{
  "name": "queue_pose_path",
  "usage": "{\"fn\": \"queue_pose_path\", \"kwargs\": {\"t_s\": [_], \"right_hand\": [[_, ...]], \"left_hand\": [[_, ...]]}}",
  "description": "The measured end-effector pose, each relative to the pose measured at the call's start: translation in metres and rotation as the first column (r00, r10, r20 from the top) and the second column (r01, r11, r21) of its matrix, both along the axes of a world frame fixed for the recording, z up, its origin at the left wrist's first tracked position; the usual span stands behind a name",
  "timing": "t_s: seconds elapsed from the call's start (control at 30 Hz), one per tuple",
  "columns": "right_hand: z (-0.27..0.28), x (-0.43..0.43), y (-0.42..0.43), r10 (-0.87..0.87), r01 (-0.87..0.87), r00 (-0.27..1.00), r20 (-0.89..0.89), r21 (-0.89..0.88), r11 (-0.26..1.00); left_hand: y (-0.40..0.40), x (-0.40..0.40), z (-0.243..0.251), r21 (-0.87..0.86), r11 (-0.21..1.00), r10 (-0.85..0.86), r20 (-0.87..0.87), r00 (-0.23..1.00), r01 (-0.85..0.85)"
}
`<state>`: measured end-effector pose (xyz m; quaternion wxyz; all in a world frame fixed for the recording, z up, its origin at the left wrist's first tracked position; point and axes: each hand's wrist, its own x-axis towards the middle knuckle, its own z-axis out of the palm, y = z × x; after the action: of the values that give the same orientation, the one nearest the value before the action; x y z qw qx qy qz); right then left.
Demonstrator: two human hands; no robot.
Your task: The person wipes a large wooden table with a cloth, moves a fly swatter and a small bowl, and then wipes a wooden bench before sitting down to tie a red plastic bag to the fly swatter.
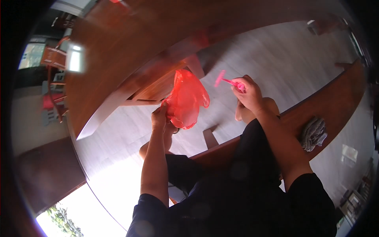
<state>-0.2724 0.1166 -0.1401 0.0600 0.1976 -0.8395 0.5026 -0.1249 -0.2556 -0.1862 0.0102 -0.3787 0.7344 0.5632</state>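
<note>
A thin red plastic bag [188,99] hangs from my left hand [160,116], whose fingers pinch its lower left edge. To the right, my right hand [248,91] grips a small pink plastic tool [229,81] with a thin handle and a crosswise head, blurred; it looks like a rake or a razor, and I cannot tell which. The head of the tool points toward the bag and does not touch it. Both hands are in the air above the grey floor, between the table and the bench.
A large brown wooden table [118,59] spans the upper left. I sit on a wooden bench [325,103], with a folded grey cloth [314,134] on its right part. A wooden chair [54,56] stands at the far left. Something red lies at the table's top edge.
</note>
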Motion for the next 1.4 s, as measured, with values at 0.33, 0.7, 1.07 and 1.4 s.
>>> {"fn": "queue_pose_path", "kwargs": {"t_s": [0.33, 0.7, 1.07, 1.4], "right_hand": [[0.093, 0.049, -0.057, 0.293, -0.403, 0.87, -0.397, -0.229, 0.886], [0.069, 0.099, -0.13, 0.664, -0.567, 0.721, -0.198, 0.383, 0.729], [0.074, 0.199, -0.158, 0.892, -0.811, 0.268, -0.364, 0.414, 0.413], [0.086, 0.198, -0.172, 0.87, -0.91, 0.308, -0.384, 0.15, 0.388]], "left_hand": [[-0.018, 0.139, 0.098, 0.773, 0.631, 0.534, -0.372, 0.759, -0.065], [0.009, 0.26, 0.094, 0.873, 0.444, 0.823, -0.308, 0.477, -0.203], [-0.01, 0.319, 0.038, 0.853, 0.334, 0.886, -0.138, 0.443, -0.402], [-0.017, 0.326, 0.037, 0.643, 0.264, 0.944, -0.019, 0.33, -0.719]]}}
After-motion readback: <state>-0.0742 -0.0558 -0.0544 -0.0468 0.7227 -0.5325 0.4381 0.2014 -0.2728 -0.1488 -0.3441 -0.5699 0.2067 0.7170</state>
